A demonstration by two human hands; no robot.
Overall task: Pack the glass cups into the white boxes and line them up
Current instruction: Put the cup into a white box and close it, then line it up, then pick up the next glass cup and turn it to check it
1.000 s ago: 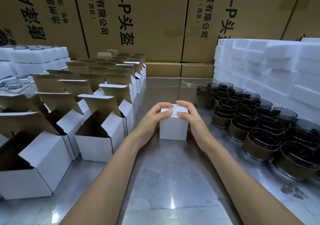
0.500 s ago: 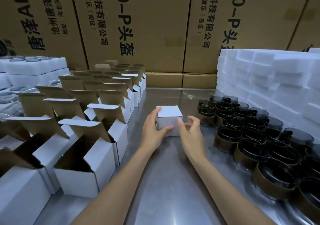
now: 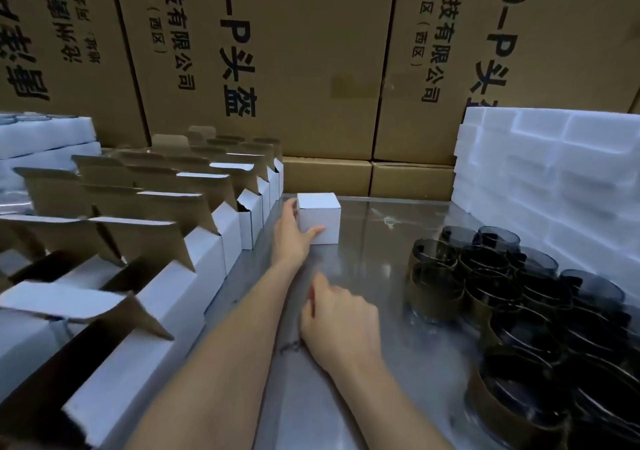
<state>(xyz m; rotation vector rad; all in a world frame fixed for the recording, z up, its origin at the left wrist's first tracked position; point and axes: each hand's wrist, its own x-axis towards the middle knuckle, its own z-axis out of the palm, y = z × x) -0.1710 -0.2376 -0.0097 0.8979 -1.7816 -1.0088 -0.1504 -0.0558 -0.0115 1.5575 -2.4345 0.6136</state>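
Left grip (image 3: 294,233) outstretched — right grip (image 3: 341,325) curled.

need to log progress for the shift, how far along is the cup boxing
Done: one closed white box stands at the far end of the metal table. In hand: the left hand holds that box; the right hand is nearer, off it, fingers loosely curled. Left: nearly everything. Rows of open boxes wait on the left and many dark glass cups are still unpacked on the right.

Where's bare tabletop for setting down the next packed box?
Free: steel strip right of the closed box, before the small cartons, behind the cups. Also the near lane beside the right hand. Crowded: open boxes left, cups right.
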